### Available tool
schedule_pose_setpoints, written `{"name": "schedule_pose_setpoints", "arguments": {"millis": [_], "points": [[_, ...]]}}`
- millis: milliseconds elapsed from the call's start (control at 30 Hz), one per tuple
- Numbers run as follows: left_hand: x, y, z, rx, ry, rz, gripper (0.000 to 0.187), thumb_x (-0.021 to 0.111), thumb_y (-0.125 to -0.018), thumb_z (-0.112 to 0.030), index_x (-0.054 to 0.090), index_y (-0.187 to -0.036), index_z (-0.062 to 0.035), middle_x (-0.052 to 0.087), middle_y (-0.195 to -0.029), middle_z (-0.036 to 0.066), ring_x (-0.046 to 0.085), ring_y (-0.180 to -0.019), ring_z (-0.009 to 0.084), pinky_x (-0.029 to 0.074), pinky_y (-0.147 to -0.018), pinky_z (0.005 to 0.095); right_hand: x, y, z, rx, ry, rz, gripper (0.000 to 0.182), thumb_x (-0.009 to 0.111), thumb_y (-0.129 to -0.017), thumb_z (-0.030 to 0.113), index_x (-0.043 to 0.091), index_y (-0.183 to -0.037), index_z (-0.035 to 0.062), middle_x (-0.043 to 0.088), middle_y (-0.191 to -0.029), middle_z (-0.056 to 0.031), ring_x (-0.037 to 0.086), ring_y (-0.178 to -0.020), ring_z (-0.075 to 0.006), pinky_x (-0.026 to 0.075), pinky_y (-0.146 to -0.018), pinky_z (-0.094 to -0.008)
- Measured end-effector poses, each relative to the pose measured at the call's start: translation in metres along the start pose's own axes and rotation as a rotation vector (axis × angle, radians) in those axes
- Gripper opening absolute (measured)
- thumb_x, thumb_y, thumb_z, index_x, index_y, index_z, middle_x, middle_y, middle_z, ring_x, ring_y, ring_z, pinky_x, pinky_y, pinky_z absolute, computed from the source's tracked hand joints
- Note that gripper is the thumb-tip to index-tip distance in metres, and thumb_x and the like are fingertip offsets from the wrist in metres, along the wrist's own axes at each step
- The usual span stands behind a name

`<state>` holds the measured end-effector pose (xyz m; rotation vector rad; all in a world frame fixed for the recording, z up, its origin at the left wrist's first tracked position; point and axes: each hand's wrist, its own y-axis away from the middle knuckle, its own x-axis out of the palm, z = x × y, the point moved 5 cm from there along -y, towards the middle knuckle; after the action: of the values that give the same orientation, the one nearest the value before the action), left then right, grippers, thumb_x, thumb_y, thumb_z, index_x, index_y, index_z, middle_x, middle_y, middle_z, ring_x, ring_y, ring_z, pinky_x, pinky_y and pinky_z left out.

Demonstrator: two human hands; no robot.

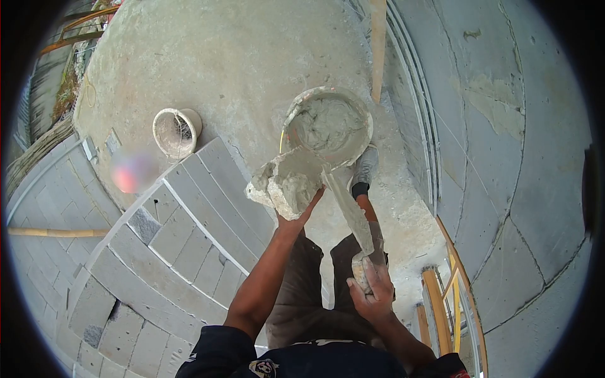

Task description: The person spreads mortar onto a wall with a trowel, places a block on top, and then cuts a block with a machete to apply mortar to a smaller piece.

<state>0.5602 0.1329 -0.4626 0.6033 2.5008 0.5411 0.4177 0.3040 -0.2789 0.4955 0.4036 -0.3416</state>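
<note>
My left hand (297, 214) supports a mortar-caked hawk (287, 186) from below; thick grey lumps hide its outline. In my right hand (373, 291) is a long plastering trowel (348, 208), gripped near my right thigh. Wet mortar coats its blade, which slants up and left so that its far end meets or nearly meets the hawk's right side. Just beyond stands a round bucket (292, 116) with grey wet mortar (328, 125) in it. The hawk's near edge overlaps the bucket's lower rim in view.
A smaller white bucket (195, 126) stands left on the dusty concrete floor (239, 57). Low block walling (189, 236) runs along my left. At right rises a grey panel wall (485, 176) with visible joints. Wooden poles (437, 309) lie near my right side. One blurred patch appears at left.
</note>
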Motion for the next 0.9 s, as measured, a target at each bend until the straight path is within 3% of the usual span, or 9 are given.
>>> {"name": "schedule_pose_setpoints", "arguments": {"millis": [133, 233, 333, 433, 533, 733, 800, 900], "points": [[0.006, 0.009, -0.002, 0.113, -0.178, -0.043, 0.054, 0.084, -0.077, -0.025, 0.062, -0.123, -0.0092, 0.066, -0.118, 0.010, 0.063, -0.109, 0.0324, 0.049, -0.095, 0.0470, 0.034, -0.030, 0.003, -0.048, -0.056, -0.066, 0.057, 0.077, -0.079, 0.003, 0.056, -0.132, -0.0031, 0.060, -0.101, -0.0202, 0.068, -0.082, -0.0306, 0.056, -0.066, -0.0369], [0.016, 0.022, 0.008, 0.248, -0.266, -0.102, 0.032, 0.081, -0.082, -0.016, 0.067, -0.109, -0.0051, 0.069, -0.101, 0.007, 0.066, -0.091, 0.0192, 0.053, -0.081, 0.0362, 0.066, -0.027, 0.006, 0.006, -0.088, -0.079, 0.061, 0.075, -0.080, 0.002, 0.051, -0.136, -0.0032, 0.059, -0.103, -0.0212, 0.066, -0.084, -0.0318, 0.056, -0.068, -0.0377], [0.024, 0.029, 0.031, 0.118, -0.263, -0.104, 0.031, 0.083, -0.083, -0.020, 0.067, -0.105, -0.0049, 0.068, -0.092, 0.005, 0.064, -0.081, 0.0181, 0.052, -0.075, 0.0368, 0.075, -0.017, 0.006, 0.041, -0.079, -0.077, 0.064, 0.074, -0.081, 0.001, 0.048, -0.139, -0.0032, 0.059, -0.104, -0.0219, 0.065, -0.085, -0.0330, 0.055, -0.069, -0.0391], [0.021, 0.025, 0.012, 0.270, -0.227, -0.204, 0.029, 0.081, -0.085, -0.023, 0.067, -0.103, -0.0046, 0.068, -0.088, 0.004, 0.063, -0.076, 0.0174, 0.052, -0.072, 0.0370, 0.070, -0.004, 0.004, 0.057, -0.051, -0.070, 0.061, 0.075, -0.081, 0.002, 0.050, -0.137, -0.0030, 0.059, -0.104, -0.0209, 0.067, -0.085, -0.0327, 0.056, -0.068, -0.0389], [0.019, 0.016, 0.004, 0.223, -0.324, -0.169, 0.030, 0.082, -0.084, -0.021, 0.067, -0.104, -0.0045, 0.068, -0.092, 0.004, 0.063, -0.081, 0.0176, 0.052, -0.074, 0.0363, 0.057, 0.016, 0.002, 0.074, -0.032, -0.044, 0.058, 0.075, -0.079, 0.004, 0.054, -0.133, -0.0025, 0.059, -0.104, -0.0200, 0.068, -0.084, -0.0325, 0.058, -0.067, -0.0386], [0.002, 0.000, -0.015, -0.045, -0.051, -0.098, 0.037, 0.083, -0.081, -0.022, 0.066, -0.109, -0.0053, 0.067, -0.103, 0.006, 0.062, -0.092, 0.0193, 0.051, -0.081, 0.0361, 0.018, 0.046, -0.003, 0.133, 0.028, 0.048, 0.054, 0.076, -0.075, 0.004, 0.060, -0.127, -0.0018, 0.061, -0.101, -0.0192, 0.069, -0.081, -0.0320, 0.057, -0.065, -0.0389], [-0.002, -0.001, -0.008, -0.248, 0.110, -0.115, 0.050, 0.084, -0.079, -0.024, 0.062, -0.120, -0.0053, 0.066, -0.116, 0.013, 0.065, -0.106, 0.0303, 0.051, -0.091, 0.0421, 0.008, 0.043, -0.002, 0.155, 0.028, 0.077, 0.053, 0.076, -0.076, 0.005, 0.061, -0.126, -0.0015, 0.061, -0.100, -0.0183, 0.068, -0.080, -0.0312, 0.056, -0.065, -0.0386], [-0.006, -0.004, 0.006, -0.176, 0.033, -0.033, 0.050, 0.085, -0.079, -0.024, 0.063, -0.120, -0.0047, 0.067, -0.114, 0.012, 0.065, -0.105, 0.0276, 0.051, -0.093, 0.0418, -0.001, 0.018, -0.003, 0.126, -0.005, 0.062, 0.054, 0.076, -0.077, 0.005, 0.060, -0.128, -0.0015, 0.061, -0.100, -0.0183, 0.068, -0.081, -0.0316, 0.056, -0.066, -0.0383]]}}
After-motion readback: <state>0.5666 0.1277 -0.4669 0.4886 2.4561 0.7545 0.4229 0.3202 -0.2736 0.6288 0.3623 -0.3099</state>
